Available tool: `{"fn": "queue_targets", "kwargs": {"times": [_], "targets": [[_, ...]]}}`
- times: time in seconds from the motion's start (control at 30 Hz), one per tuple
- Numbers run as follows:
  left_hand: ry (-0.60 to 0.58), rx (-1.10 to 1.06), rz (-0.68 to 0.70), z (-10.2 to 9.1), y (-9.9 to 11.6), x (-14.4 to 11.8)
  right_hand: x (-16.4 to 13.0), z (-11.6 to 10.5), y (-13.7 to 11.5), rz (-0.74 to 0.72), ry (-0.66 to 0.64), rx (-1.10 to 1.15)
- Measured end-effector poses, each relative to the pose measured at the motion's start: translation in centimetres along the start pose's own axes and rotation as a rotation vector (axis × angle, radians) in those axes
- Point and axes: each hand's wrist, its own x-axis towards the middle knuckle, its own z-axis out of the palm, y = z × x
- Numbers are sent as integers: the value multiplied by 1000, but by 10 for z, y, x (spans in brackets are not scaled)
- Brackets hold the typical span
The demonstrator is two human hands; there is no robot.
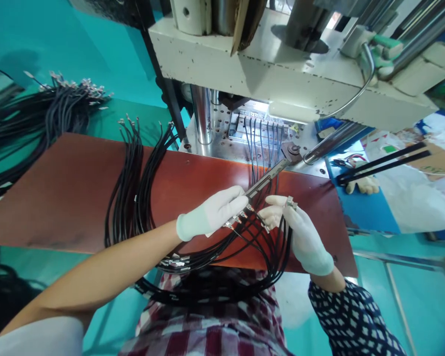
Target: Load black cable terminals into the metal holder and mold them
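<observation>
Cables [244,242], thin black ones with little metal terminals on the ends, are looped down over the near edge of the reddish-brown bench [77,193] and fan up between both gloved hands. Left hand [211,215] is closed around a slim metal bar [267,179] that lies angled toward the press, fingers wrapped over its near end with a few terminals sitting right against them. Right hand [300,232] is pinching a small metal terminal [290,201] at its fingertips, with several cable loops hanging under the palm.

What I'd worry about: those loops are all overlapping below the hands, so one pull could drag a neighbouring cable and tangle the bunch or tug a terminal out of line. Also the bar's far end sits close to the press [282,74] opening, where a row of wires [261,136] is already seated, and bumping them looks easy.

Bench surface is smooth, a bit scuffed, with another hank of black cables [133,188] draped over it left of the hands and a bigger pile [33,118] further left. Surroundings are teal-painted, with a blue surface and papers right of the press.
</observation>
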Motion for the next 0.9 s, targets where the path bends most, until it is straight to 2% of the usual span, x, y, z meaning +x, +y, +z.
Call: {"fn": "queue_targets", "kwargs": {"times": [0.07, 0.17, 0.33, 0.5, 0.6, 0.67, 0.73, 0.9], "targets": [[14, 7, 5, 0, 0, 0, -3, -2, -3, -4, -39, -117], [18, 2, 23, 0, 1, 0, -8, 0, -7, 69, -68, -290], [13, -48, 57, -7, 5, -1, -12, 7, -10, 121, -99, -331], [73, -123, 64, -16, 12, -5, -19, 0, -16, 53, -247, -441], [101, -164, 77, -19, 12, -6, -26, -7, -20, 99, -353, -577], [107, -158, 84, -19, 11, -6, -28, -9, -22, 138, -386, -586], [95, -147, 83, -18, 9, -6, -27, -9, -24, 97, -309, -481], [70, -147, 55, -14, 9, -5, -20, -2, -27, -148, 122, -167]]}}
